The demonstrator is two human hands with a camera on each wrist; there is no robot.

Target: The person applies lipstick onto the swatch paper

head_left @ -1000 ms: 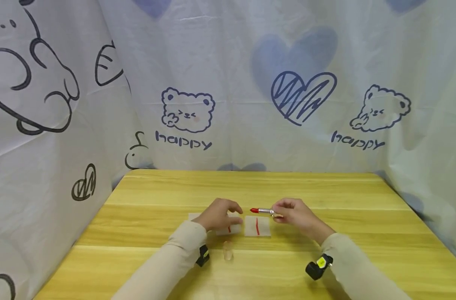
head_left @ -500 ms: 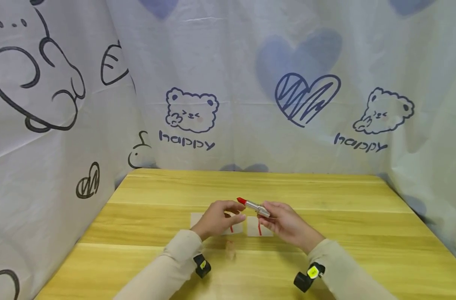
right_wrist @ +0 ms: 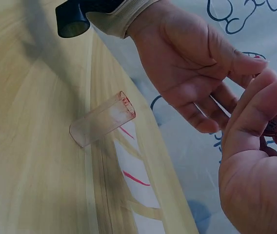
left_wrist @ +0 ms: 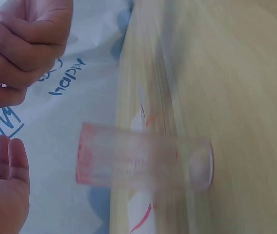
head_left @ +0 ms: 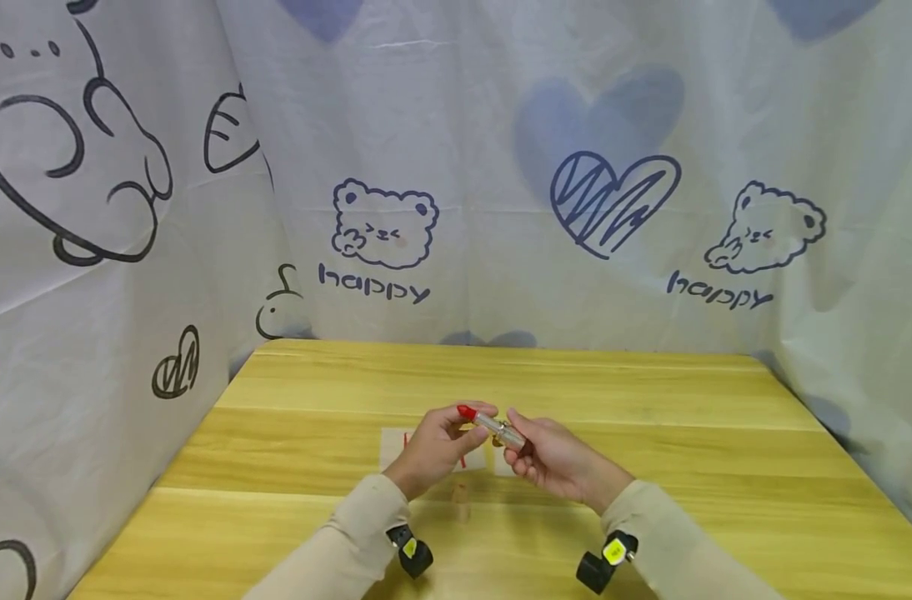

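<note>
My right hand (head_left: 557, 458) grips the silver base of a red lipstick (head_left: 510, 435), its bare tip tilted up and left. My left hand (head_left: 433, 446) is at the tube's upper part, which lies between thumb and index finger. In the right wrist view my left hand (right_wrist: 192, 68) has its other fingers extended, and my right hand (right_wrist: 250, 151) hides most of the tube. Nearer the person, a clear lipstick cap (right_wrist: 102, 119) stands on the table. White paper pieces (right_wrist: 137, 173) lie in a row beyond the cap, some bearing red strokes.
A wood-grain table (head_left: 613, 392) spans the front. Behind it and at the sides hangs a white curtain (head_left: 493, 250) with line drawings. Black wrist cameras (head_left: 414, 557) sit below both hands.
The right hand has brought the lipstick leftward from over the right paper to the left hand, tilting its tip upward. The left thumb and index finger have come around the tube.
</note>
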